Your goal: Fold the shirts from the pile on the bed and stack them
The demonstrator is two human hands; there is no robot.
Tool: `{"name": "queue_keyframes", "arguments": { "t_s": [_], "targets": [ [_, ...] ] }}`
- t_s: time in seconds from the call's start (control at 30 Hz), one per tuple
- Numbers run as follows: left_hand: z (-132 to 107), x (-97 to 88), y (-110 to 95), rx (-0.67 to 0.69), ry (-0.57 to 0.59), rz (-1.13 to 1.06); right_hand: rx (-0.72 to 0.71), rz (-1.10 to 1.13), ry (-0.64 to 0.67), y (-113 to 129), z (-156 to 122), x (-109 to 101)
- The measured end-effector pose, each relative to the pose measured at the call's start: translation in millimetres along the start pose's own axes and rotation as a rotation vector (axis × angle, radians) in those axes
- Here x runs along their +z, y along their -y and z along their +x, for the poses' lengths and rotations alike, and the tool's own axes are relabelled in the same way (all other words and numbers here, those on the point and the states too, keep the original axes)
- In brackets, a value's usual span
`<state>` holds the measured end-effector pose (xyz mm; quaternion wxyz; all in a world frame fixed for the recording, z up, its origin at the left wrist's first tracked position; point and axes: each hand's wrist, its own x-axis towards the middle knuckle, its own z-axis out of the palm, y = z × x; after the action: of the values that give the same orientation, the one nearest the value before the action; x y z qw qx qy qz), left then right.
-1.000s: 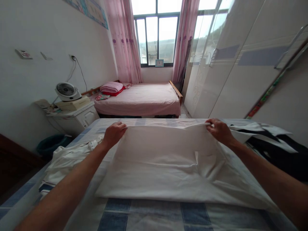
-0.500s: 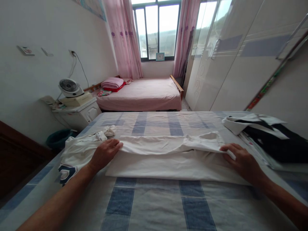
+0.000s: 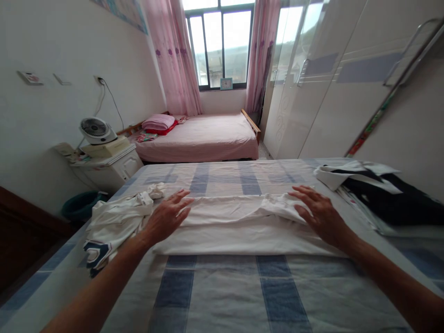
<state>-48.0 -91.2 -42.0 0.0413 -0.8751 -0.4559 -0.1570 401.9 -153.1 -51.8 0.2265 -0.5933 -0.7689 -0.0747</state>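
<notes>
A white garment (image 3: 239,238), probably a shirt, lies lengthwise across the bed in front of me, its far part folded over toward me. Above its left end is my left hand (image 3: 168,216), fingers apart and holding nothing. My right hand (image 3: 321,216) hovers over the right end, also with spread fingers and nothing in them. Both hands partly cover the garment's ends. Left of it, close to my left forearm, lies a crumpled white garment (image 3: 116,217) with a dark blue patterned part.
The bed has a blue and white checked sheet (image 3: 225,296). Folded clothes, black and white (image 3: 378,185), are stacked at the right. Beyond stand a pink bed (image 3: 208,136), a cabinet (image 3: 114,164) with a fan (image 3: 97,129), a green bin (image 3: 81,206) and a white wardrobe (image 3: 312,106).
Both hands have let go of the white garment's ends and opened. My left hand has shifted slightly right, my right hand left and farther away. The camera view has turned slightly.
</notes>
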Motion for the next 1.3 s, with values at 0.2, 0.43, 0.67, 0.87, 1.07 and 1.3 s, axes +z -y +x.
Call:
{"name": "queue_keyframes", "arguments": {
  "t_s": [0.2, 0.43, 0.67, 0.87, 1.07, 1.3],
  "targets": [
    [-4.9, 55.4, 13.6, -0.181, 0.133, 0.081, 0.133, -0.163, 0.172, -23.1, -7.2, 47.6],
    [-12.0, 64.9, 30.2, -0.228, 0.130, 0.109, 0.208, -0.099, 0.125, -35.6, -14.1, 45.6],
    [11.1, 41.4, -10.5, -0.238, -0.019, 0.025, 0.508, 0.075, -0.059, -43.5, -7.9, 15.6],
    [69.5, 36.0, -109.1, -0.093, 0.047, -0.588, 0.653, 0.058, 0.127, -44.5, -13.8, -5.1],
    [121.5, 64.1, -172.9, -0.192, 0.164, -0.784, 0.599, 0.139, 0.107, -30.6, -16.0, -2.9],
    [143.4, 90.4, -185.5, -0.326, 0.136, -0.837, 0.487, 0.174, 0.007, -29.7, -16.4, 5.0]
  ]
}}
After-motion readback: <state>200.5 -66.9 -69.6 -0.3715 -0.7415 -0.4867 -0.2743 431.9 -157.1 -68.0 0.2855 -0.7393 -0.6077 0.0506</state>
